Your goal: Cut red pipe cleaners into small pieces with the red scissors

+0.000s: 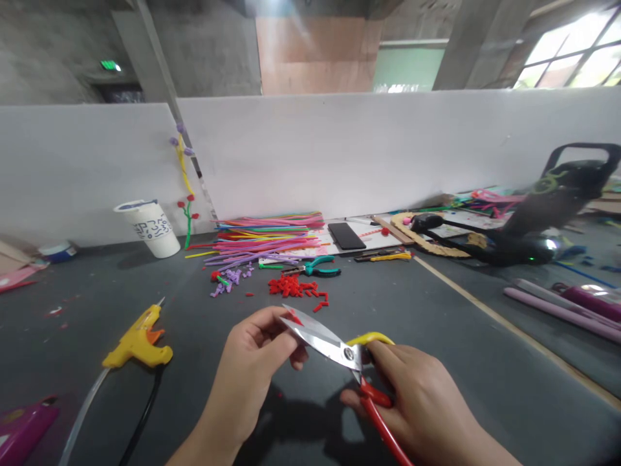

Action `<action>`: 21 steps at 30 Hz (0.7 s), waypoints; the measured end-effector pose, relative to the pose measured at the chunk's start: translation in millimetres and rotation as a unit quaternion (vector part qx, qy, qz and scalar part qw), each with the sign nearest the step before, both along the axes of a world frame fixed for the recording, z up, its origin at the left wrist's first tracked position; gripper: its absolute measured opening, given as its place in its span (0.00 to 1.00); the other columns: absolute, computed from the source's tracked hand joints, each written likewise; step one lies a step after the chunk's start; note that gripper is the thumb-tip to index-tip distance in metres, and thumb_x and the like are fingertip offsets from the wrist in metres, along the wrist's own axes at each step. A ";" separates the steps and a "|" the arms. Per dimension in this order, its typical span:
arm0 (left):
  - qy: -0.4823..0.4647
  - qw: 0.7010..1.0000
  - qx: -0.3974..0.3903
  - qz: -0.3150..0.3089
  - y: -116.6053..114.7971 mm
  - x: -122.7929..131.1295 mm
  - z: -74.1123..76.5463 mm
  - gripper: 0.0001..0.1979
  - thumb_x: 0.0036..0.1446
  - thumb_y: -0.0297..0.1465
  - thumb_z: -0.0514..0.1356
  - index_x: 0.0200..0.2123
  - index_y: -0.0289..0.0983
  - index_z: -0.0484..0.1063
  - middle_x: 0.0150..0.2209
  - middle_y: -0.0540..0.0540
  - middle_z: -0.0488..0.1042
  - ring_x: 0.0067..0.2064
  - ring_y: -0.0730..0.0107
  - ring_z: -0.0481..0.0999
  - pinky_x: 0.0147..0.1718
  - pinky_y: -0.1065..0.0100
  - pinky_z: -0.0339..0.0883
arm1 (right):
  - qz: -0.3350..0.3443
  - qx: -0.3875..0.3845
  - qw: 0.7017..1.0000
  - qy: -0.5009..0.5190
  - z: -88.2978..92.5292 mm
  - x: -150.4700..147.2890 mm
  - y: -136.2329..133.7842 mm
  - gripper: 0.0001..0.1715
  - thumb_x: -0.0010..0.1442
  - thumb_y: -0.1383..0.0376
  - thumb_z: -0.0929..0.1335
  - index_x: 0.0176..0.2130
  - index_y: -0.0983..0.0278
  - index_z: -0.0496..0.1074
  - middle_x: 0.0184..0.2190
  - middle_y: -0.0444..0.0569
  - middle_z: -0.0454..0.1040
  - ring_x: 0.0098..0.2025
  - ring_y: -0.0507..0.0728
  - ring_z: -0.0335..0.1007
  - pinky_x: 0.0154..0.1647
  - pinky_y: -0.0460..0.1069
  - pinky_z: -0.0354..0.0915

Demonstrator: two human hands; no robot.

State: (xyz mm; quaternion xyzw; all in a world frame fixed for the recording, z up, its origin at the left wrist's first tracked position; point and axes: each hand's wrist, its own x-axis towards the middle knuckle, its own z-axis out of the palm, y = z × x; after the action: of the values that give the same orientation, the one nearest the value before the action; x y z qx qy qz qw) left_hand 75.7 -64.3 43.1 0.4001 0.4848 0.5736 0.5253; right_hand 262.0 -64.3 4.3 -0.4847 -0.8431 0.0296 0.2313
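Note:
My right hand point(412, 388) grips a pair of scissors point(327, 346) with one red and one yellow handle; the blades are parted and point up to the left. Between the blade tips shows a small red fuzzy piece point(294, 317), which looks like pipe cleaner. My left hand point(262, 356) pinches that piece with thumb and fingers, right at the tips. Beyond the hands lies a pile of short red pipe cleaner pieces point(291, 285), with a few bent ones at its right. Short purple pieces point(233, 279) lie to the left of it.
A yellow glue gun point(138, 340) lies at left, its cable running forward. Behind are a white cup point(154, 230), a bundle of colored pipe cleaners point(266, 239), teal-handled pliers point(317, 266) and a black phone point(346, 236). A black device point(548, 207) stands at right.

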 end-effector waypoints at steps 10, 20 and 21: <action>0.000 1.000 0.000 -0.004 0.0 -1.0 -0.8 0.04 0.40 0.21 0.57 0.22 0.34 0.71 0.17 0.52 0.70 0.19 0.77 0.65 0.19 0.75 0.62 | 0.003 0.006 1.000 -0.013 0.2 -1.5 0.6 0.22 0.51 0.47 0.62 0.25 0.63 0.62 0.18 0.45 0.66 0.19 0.53 0.61 0.21 0.46 0.52; -0.001 1.000 0.006 -0.008 0.8 -1.1 0.2 0.04 0.41 0.21 0.57 0.22 0.34 0.70 0.17 0.52 0.69 0.19 0.78 0.65 0.19 0.76 0.62 | 0.004 0.013 1.000 -0.013 -6.0 0.4 0.2 0.22 0.52 0.46 0.61 0.25 0.63 0.62 0.18 0.44 0.66 0.19 0.52 0.61 0.21 0.45 0.51; -0.001 1.000 0.006 -0.007 1.1 -0.9 -0.2 0.04 0.41 0.21 0.57 0.22 0.34 0.70 0.17 0.52 0.69 0.19 0.78 0.65 0.19 0.76 0.62 | 0.004 0.016 1.000 -0.012 -6.2 0.3 0.3 0.22 0.52 0.46 0.61 0.25 0.63 0.62 0.18 0.44 0.66 0.19 0.52 0.60 0.21 0.45 0.51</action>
State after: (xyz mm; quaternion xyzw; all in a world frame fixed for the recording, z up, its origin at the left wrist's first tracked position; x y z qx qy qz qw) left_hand 74.7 -63.2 42.9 0.4061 0.4774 0.5735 0.5275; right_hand 262.3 -63.9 -1.9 -0.4775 -0.8483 0.0116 0.2287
